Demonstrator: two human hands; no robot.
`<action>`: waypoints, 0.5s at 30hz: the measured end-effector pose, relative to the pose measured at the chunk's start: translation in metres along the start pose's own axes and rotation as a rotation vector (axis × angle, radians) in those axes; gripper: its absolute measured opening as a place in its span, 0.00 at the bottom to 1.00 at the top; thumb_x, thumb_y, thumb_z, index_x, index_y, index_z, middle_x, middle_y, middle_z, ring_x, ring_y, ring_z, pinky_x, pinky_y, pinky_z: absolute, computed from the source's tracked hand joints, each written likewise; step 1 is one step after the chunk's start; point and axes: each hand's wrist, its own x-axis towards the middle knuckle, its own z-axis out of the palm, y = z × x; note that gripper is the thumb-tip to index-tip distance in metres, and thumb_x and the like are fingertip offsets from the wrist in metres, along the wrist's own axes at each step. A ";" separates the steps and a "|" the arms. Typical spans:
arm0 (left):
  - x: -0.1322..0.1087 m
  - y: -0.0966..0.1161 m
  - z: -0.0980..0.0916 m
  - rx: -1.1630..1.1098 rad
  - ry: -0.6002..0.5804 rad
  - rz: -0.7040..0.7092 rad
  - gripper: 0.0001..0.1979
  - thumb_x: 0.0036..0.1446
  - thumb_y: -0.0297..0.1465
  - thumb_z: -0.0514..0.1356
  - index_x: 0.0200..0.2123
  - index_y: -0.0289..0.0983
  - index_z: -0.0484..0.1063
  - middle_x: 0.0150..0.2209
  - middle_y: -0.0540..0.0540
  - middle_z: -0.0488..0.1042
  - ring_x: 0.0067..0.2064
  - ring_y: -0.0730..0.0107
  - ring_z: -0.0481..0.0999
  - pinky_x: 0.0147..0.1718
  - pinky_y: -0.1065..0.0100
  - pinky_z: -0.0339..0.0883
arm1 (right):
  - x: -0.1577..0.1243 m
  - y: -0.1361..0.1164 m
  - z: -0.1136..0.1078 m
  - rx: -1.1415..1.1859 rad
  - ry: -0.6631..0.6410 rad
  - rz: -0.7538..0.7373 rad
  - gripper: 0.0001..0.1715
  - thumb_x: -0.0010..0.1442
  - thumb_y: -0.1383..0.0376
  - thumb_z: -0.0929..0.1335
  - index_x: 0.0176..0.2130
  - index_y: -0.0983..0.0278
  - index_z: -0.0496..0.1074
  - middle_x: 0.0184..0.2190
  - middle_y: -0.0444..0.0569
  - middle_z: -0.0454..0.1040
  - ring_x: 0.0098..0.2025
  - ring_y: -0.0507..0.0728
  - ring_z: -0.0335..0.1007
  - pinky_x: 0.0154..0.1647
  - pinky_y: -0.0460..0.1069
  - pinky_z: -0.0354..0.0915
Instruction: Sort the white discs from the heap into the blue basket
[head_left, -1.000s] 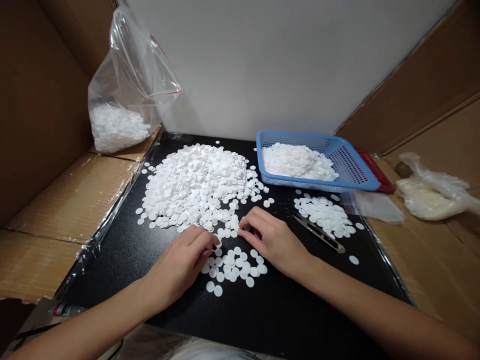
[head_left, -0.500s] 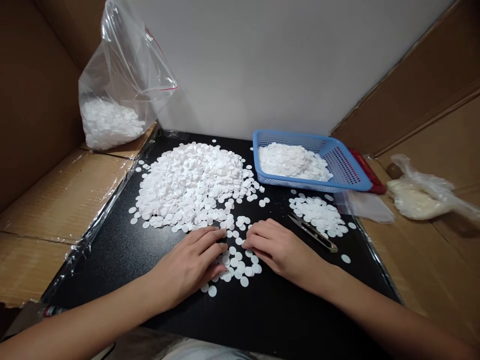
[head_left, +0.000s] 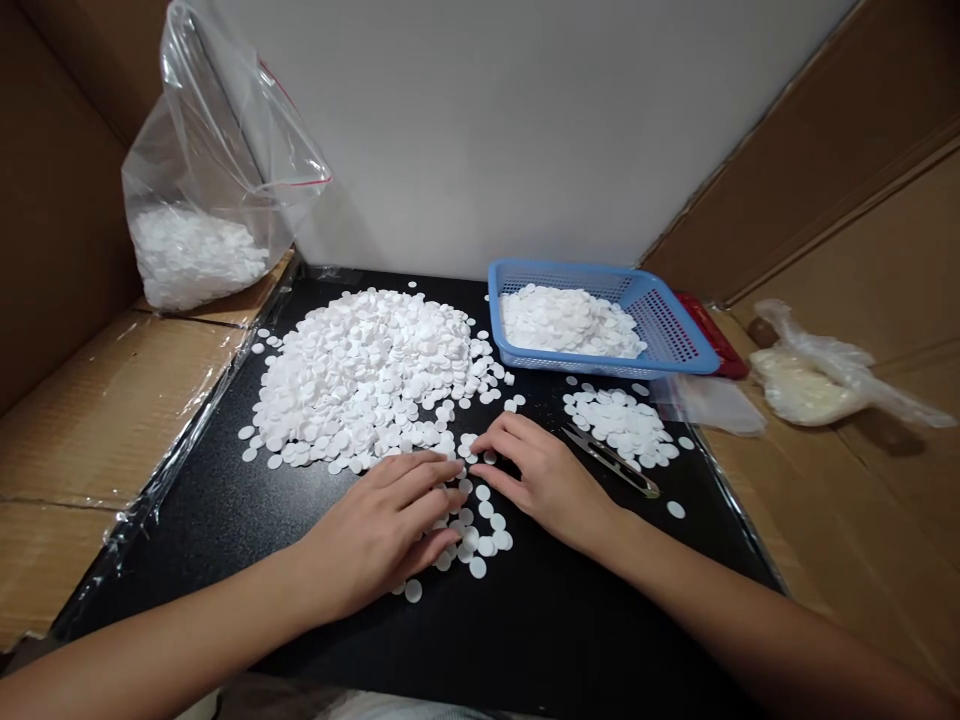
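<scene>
Loose white round discs (head_left: 478, 543) lie scattered on the black tabletop (head_left: 540, 640) between my two hands. My left hand (head_left: 390, 525) rests at their left side, fingers stretched out and thumb apart, its fingertips touching some discs. At the near edge of the big disc pile (head_left: 367, 370) is my right hand (head_left: 536, 475), thumb and fingers apart, with fingertips at a few discs. Neither hand shows a disc gripped, though what is under the fingers is partly hidden. Small thread snips (head_left: 611, 462) lie just right of my right hand, beside a smaller disc pile (head_left: 622, 425).
A blue plastic basket (head_left: 664, 320) holding more discs stands at the back right, with a red object (head_left: 712, 335) behind it. A clear zip bag (head_left: 199, 260) of white pieces stands back left. Another plastic bag (head_left: 810, 385) lies on cardboard at right.
My right hand has moved forward, up to the edge of the big pile, and its fingers have spread. My left hand stays nearly in place. The whole view has shifted slightly.
</scene>
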 end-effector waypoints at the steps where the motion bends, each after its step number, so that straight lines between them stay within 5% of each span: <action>1: 0.003 -0.001 0.002 0.005 -0.010 0.009 0.14 0.66 0.33 0.56 0.53 0.36 0.69 0.57 0.38 0.72 0.60 0.55 0.69 0.57 0.52 0.68 | 0.001 0.000 0.001 -0.016 -0.005 -0.008 0.05 0.63 0.70 0.68 0.41 0.62 0.71 0.37 0.50 0.71 0.39 0.58 0.70 0.40 0.53 0.69; 10: -0.010 -0.005 0.008 0.038 -0.151 0.057 0.31 0.61 0.41 0.62 0.63 0.33 0.61 0.64 0.34 0.63 0.67 0.52 0.60 0.63 0.51 0.61 | 0.006 -0.003 0.006 -0.083 0.011 -0.097 0.07 0.67 0.70 0.64 0.39 0.64 0.71 0.34 0.51 0.72 0.37 0.58 0.68 0.40 0.51 0.67; 15: -0.014 -0.007 0.003 -0.057 -0.173 0.079 0.33 0.62 0.43 0.60 0.65 0.35 0.58 0.64 0.34 0.63 0.66 0.54 0.62 0.65 0.52 0.58 | 0.008 -0.008 0.007 -0.366 -0.083 -0.222 0.15 0.67 0.75 0.59 0.33 0.64 0.70 0.30 0.51 0.69 0.33 0.58 0.64 0.35 0.52 0.62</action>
